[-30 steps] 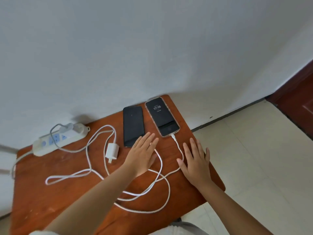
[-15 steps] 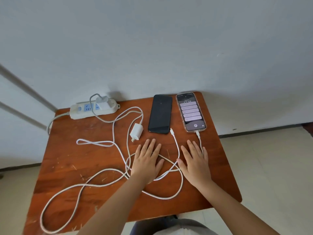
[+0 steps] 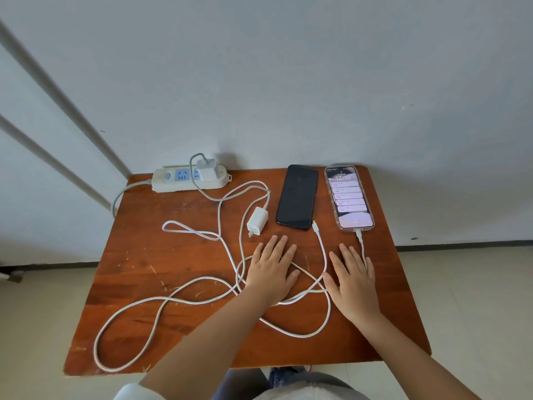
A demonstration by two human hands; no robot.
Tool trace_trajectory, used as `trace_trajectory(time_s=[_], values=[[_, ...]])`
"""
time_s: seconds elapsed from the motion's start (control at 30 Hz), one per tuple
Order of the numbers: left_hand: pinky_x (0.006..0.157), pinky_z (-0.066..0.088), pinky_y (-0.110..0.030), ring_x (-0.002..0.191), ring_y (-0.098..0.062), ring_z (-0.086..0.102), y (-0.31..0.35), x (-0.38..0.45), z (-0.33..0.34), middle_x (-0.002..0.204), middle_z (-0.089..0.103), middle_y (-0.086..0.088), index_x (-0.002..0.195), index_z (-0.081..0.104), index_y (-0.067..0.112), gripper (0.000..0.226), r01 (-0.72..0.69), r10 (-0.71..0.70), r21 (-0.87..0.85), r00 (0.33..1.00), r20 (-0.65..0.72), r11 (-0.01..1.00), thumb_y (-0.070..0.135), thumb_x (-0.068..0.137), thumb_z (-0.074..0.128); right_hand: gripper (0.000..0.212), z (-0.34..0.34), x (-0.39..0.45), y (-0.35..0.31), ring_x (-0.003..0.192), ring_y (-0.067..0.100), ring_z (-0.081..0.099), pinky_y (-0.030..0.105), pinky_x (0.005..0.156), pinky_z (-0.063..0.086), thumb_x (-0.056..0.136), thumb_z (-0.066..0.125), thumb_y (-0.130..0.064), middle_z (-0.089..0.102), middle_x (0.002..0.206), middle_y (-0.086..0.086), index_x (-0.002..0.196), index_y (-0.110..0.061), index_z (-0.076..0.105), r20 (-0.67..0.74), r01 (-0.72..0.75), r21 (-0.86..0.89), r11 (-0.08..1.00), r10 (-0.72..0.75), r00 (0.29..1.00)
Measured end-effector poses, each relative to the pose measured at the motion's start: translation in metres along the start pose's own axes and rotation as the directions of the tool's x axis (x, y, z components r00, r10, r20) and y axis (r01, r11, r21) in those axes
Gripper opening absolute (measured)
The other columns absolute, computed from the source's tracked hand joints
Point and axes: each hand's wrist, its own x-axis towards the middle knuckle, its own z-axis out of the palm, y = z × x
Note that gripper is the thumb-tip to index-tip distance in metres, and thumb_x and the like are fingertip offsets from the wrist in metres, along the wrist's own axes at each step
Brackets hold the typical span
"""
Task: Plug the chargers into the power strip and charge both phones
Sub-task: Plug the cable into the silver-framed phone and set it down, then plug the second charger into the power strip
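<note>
A white power strip (image 3: pixel 173 184) lies at the table's back left with one white charger (image 3: pixel 206 169) plugged into it. A second white charger (image 3: pixel 257 220) lies loose on its side left of the dark phone (image 3: pixel 297 196). The free cable tip (image 3: pixel 315 226) rests by that phone's near corner, not inserted. The lit phone (image 3: pixel 349 196) on the right has a cable plug (image 3: pixel 358 234) in its bottom port. My left hand (image 3: pixel 271 271) and my right hand (image 3: pixel 352 281) lie flat on the table, fingers spread, resting on the white cables and holding nothing.
White cables (image 3: pixel 161 307) loop across the middle and front left of the wooden table (image 3: pixel 129 269). The table stands against a pale wall, with tiled floor to both sides. The strip's grey cord (image 3: pixel 119 194) drops off the left edge.
The camera view has swung left and settled centred on the table. The right phone's screen has changed to a list of notifications. Both hands stay flat in the same place.
</note>
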Motion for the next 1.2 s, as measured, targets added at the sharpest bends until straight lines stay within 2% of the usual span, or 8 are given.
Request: trace_trajectory(time_s=[0.17,0.33,0.5,0.6,0.7,0.77,0.9,1.2], values=[[0.118,-0.002,-0.042,0.144,-0.021,-0.008,-0.016,-0.009,-0.009,0.157,0.000,-0.002,0.144,0.005,0.025,0.053,-0.055,0.055,0.023,0.998,-0.016,0.998,0.041,0.098,0.025,0.081,-0.001,0.000,-0.011,0.101,0.039,0.064,0.061,0.080,0.046,0.092,0.001,-0.054,0.069,0.108,0.020,0.100,-0.008,0.067,0.020,-0.032,-0.014,0.999,0.032,0.999],[0.118,-0.003,-0.040,0.144,-0.020,-0.010,-0.046,-0.024,-0.022,0.157,0.000,0.000,0.143,0.006,0.027,0.051,-0.131,0.134,0.039,0.987,-0.087,0.991,0.039,0.098,0.025,0.046,-0.012,0.000,-0.041,0.104,0.041,0.061,0.066,0.082,0.042,0.076,0.048,-0.040,0.066,0.112,0.024,0.102,-0.005,0.066,-0.009,-0.116,-0.001,0.993,0.116,0.993],[0.118,-0.001,-0.037,0.144,-0.017,-0.007,-0.070,-0.043,-0.028,0.157,0.004,0.001,0.143,0.012,0.025,0.048,-0.202,0.204,0.028,0.975,-0.087,0.979,0.036,0.099,0.025,0.041,-0.002,-0.008,-0.073,0.107,0.042,0.059,0.064,0.084,0.042,0.073,0.054,-0.031,0.064,0.114,0.024,0.103,-0.005,0.065,-0.117,-0.073,0.028,0.997,0.075,0.990],[0.115,0.023,-0.035,0.141,-0.019,0.023,-0.092,-0.059,-0.037,0.149,0.033,0.000,0.137,0.034,0.021,0.046,-0.242,0.230,-0.034,0.953,-0.198,0.970,0.036,0.095,0.025,0.047,0.000,-0.004,-0.096,0.104,0.039,0.062,0.061,0.083,0.045,0.078,0.037,-0.036,0.067,0.110,0.021,0.100,-0.006,0.067,-0.134,-0.027,0.075,0.997,0.037,0.990],[0.088,0.052,-0.034,0.112,-0.022,0.062,-0.128,-0.069,-0.044,0.117,0.068,0.000,0.115,0.060,0.019,0.034,-0.256,0.217,-0.059,0.903,-0.370,0.965,0.028,0.083,0.052,0.049,-0.003,0.004,-0.121,0.101,0.039,0.063,0.057,0.082,0.049,0.079,0.036,-0.036,0.070,0.103,0.020,0.096,-0.003,0.068,-0.194,0.034,0.179,0.983,0.002,0.981],[0.093,0.049,-0.036,0.117,-0.024,0.057,-0.149,-0.073,-0.056,0.123,0.064,-0.003,0.119,0.056,0.016,0.037,-0.224,0.162,-0.107,0.898,-0.409,0.969,0.020,0.083,0.062,0.038,-0.010,0.012,-0.139,0.103,0.036,0.062,0.048,0.086,0.050,0.085,0.046,-0.030,0.069,0.105,0.020,0.101,-0.001,0.066,-0.274,0.045,0.270,0.962,0.032,0.961],[0.116,0.020,-0.029,0.141,-0.014,0.019,-0.186,-0.064,-0.075,0.150,0.030,0.005,0.139,0.028,0.023,0.045,-0.116,0.052,-0.130,0.908,-0.415,0.985,0.030,0.096,0.039,0.037,-0.029,0.039,-0.164,0.117,0.029,0.050,0.036,0.094,0.044,0.090,0.053,-0.022,0.057,0.125,0.017,0.121,-0.003,0.052,-0.294,-0.023,0.405,0.914,0.154,0.943],[0.118,0.011,-0.033,0.144,-0.017,0.008,-0.230,-0.023,-0.093,0.154,0.020,0.002,0.142,0.020,0.021,0.046,-0.022,-0.019,-0.122,0.947,-0.321,0.992,0.035,0.098,0.026,0.054,-0.041,0.081,-0.196,0.108,0.032,0.058,0.034,0.084,0.051,0.094,0.044,-0.019,0.053,0.129,0.019,0.139,-0.009,0.017,0.005,-0.298,0.438,0.848,0.329,0.944]])
